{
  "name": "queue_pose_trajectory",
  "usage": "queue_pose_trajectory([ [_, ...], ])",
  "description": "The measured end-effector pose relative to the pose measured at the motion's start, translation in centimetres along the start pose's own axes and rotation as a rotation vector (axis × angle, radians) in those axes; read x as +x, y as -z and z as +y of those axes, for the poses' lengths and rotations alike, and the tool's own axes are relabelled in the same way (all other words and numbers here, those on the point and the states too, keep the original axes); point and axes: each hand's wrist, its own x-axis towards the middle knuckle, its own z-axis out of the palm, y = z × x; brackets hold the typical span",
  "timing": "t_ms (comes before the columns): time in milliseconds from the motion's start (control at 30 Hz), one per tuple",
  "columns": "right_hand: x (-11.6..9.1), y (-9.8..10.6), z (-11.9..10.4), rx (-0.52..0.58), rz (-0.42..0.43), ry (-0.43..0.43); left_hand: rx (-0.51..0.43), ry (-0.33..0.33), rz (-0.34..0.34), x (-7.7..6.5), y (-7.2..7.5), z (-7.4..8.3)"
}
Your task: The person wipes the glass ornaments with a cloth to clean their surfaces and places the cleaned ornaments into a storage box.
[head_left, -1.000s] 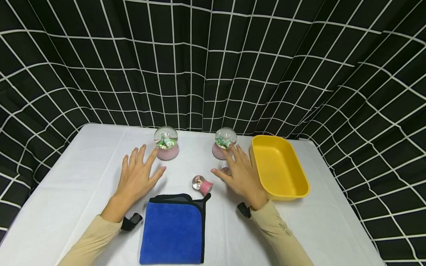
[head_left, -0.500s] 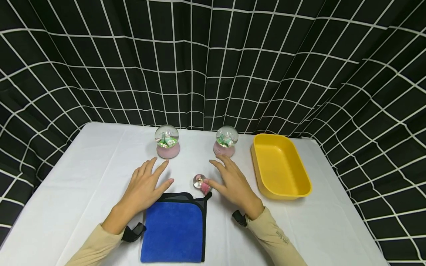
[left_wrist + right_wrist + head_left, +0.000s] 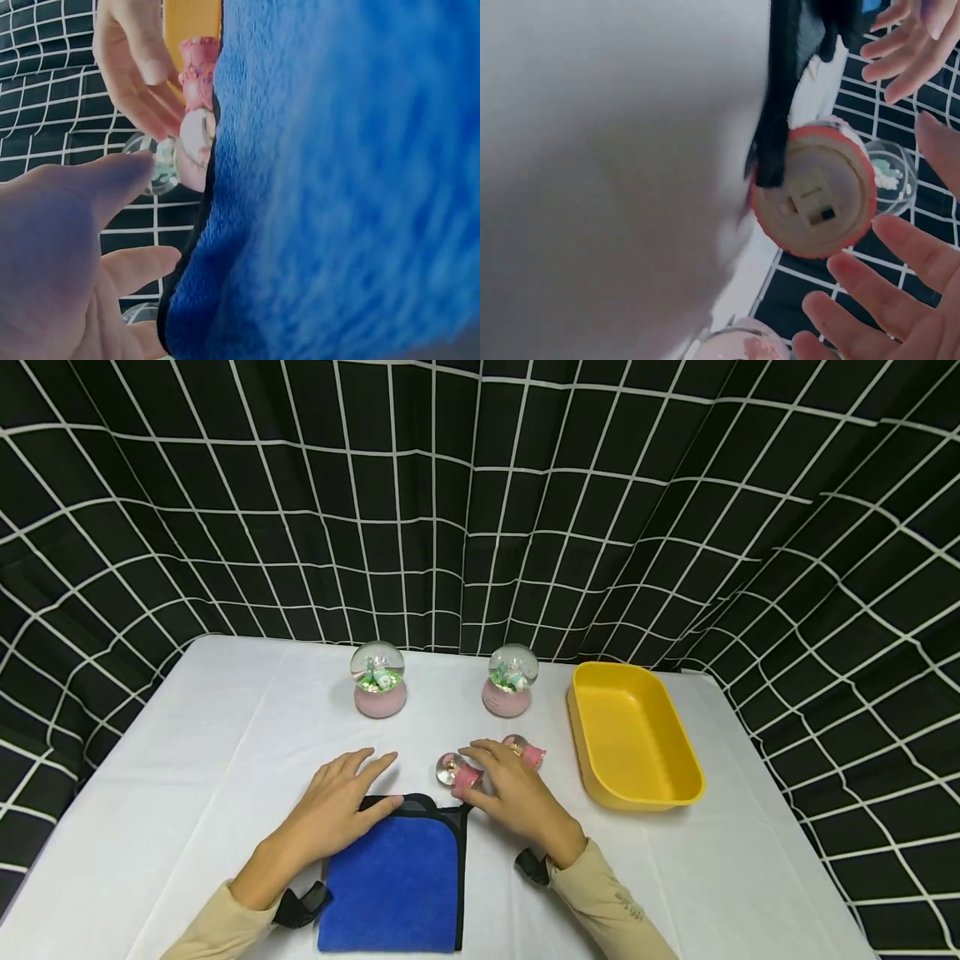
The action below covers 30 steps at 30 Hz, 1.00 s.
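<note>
A small pink-based snow globe (image 3: 456, 772) lies on its side just beyond the folded blue cloth (image 3: 393, 885). Beside it is my right hand (image 3: 517, 793), thumb and fingers spread loosely around its base (image 3: 832, 165); in the right wrist view the fingertips look close to the base, and contact cannot be made out. A second small snow globe (image 3: 532, 756) lies behind that hand, partly hidden. My left hand (image 3: 330, 810) hovers at the cloth's upper left corner, fingers relaxed and holding nothing. Its thumb overlaps the cloth's dark edge in the head view.
Two larger snow globes, one on the left (image 3: 379, 697) and one on the right (image 3: 507, 697), stand upright near the table's back edge. A yellow tray (image 3: 637, 806) sits at the right. Behind the white table (image 3: 150, 793) hangs a black gridded curtain (image 3: 420, 527).
Both hands have drawn back toward the cloth. My right hand has left the right large globe's front and come beside the small globe, uncovering part of the second small one.
</note>
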Motion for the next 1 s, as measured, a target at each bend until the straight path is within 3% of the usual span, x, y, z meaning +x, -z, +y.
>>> queue_pose_trajectory([
  [233, -0.4, -0.8, 0.0, 0.049, -0.018, -0.063, -0.014, -0.035, -0.062, -0.3, -0.3, 0.3],
  [400, -0.4, -1.2, 0.1, 0.046, -0.012, -0.115, -0.074, -0.073, -0.136, -0.3, -0.6, 0.3],
  [833, -0.1, -1.5, 0.3, 0.014, -0.018, -0.132, -0.156, -0.022, -0.241, 0.0, -1.0, 0.0],
  [1000, 0.0, -1.5, 0.2, 0.014, -0.005, -0.134, -0.178, -0.041, -0.234, -0.1, -0.9, 0.0],
])
